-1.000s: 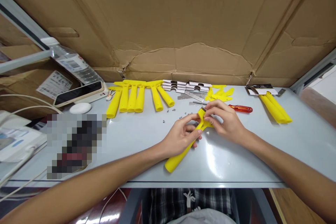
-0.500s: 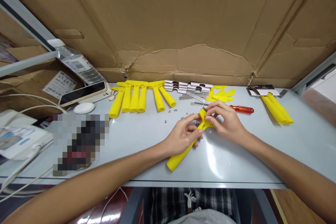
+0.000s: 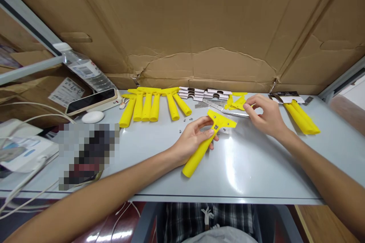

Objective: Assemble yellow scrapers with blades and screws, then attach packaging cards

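My left hand [image 3: 196, 136] is closed around the neck of a yellow plastic scraper [image 3: 196, 155], its tubular handle slanting down-left and its T-shaped head facing up. Two small screws show in the head, with a square opening below them. To the right, my right hand [image 3: 265, 115] is closed at the end of a slim metal shaft [image 3: 238, 113], the screwdriver's; its handle is hidden by the hand. Small loose screws [image 3: 191, 119] lie behind the scraper. Just left of my right hand are yellow plastic pieces [image 3: 238, 102] and flat metal blades [image 3: 212, 104].
Several yellow scraper handles [image 3: 146, 106] line the back left, beside stacked white cards [image 3: 191, 93]. More yellow handles [image 3: 302, 117] lie far right. A phone [image 3: 91, 101], a water bottle [image 3: 88, 70] and a white oval object [image 3: 92, 117] are at left. Cardboard [image 3: 199, 26] walls the back.
My right hand has left the scraper's head and moved right and back to the screwdriver, covering its red handle. My left hand has turned the scraper so its head shows face up.
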Demonstrator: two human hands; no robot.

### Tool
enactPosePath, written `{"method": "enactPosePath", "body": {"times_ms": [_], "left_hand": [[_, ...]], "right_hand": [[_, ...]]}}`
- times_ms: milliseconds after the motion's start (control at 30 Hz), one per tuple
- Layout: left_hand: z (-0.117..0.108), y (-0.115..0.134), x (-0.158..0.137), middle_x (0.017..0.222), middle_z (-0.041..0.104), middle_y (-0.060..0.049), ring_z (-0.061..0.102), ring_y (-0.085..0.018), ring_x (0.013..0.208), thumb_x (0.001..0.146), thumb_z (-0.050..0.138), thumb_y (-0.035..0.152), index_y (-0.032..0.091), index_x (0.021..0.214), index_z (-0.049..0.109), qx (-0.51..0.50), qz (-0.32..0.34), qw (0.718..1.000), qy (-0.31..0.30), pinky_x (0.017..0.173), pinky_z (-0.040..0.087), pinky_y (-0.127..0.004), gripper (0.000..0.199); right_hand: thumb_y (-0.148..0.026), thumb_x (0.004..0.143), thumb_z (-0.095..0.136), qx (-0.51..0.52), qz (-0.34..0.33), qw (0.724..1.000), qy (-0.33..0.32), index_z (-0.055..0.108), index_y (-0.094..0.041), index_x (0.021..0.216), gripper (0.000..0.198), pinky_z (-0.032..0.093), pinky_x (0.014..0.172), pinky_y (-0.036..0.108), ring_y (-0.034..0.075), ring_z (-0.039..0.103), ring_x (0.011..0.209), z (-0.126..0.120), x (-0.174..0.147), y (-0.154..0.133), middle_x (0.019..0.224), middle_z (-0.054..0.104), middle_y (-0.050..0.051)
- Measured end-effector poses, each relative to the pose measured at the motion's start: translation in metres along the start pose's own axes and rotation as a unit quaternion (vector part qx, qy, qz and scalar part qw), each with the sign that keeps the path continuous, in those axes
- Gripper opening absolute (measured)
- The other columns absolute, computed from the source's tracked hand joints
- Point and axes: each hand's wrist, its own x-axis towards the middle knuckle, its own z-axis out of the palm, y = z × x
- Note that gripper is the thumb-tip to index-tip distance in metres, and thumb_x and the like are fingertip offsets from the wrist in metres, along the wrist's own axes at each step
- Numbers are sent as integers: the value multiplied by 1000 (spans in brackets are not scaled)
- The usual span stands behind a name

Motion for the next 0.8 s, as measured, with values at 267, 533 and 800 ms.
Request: {"method": "enactPosePath", "body": {"times_ms": [267, 533, 800], "left_hand": [[-1, -2, 4, 131, 54, -13, 70, -18, 82, 78, 82, 20, 16, 111, 64, -56, -2, 996, 76, 55, 56, -26, 39], [1, 0, 4, 131, 55, -13, 69, -17, 81, 79, 80, 18, 16, 112, 66, -60, -2, 995, 82, 53, 54, -25, 36], [2, 2, 3, 132, 55, -14, 69, -16, 81, 79, 81, 19, 16, 114, 68, -56, 6, 995, 77, 53, 53, -25, 37]], "right_hand": [[-43, 95, 56, -184, 91, 960, -191, 71, -21, 89, 28, 47, 77, 35, 20, 66, 86, -28, 12, 41, 95, 73, 5], [-61, 88, 62, -181, 143, 918, -322, 75, -23, 100, 42, 50, 77, 34, 21, 68, 82, -43, 16, 50, 95, 75, 5], [-55, 82, 68, -155, 139, 892, -401, 79, -29, 111, 40, 52, 79, 34, 21, 68, 90, -53, 16, 64, 108, 75, 3]]}}
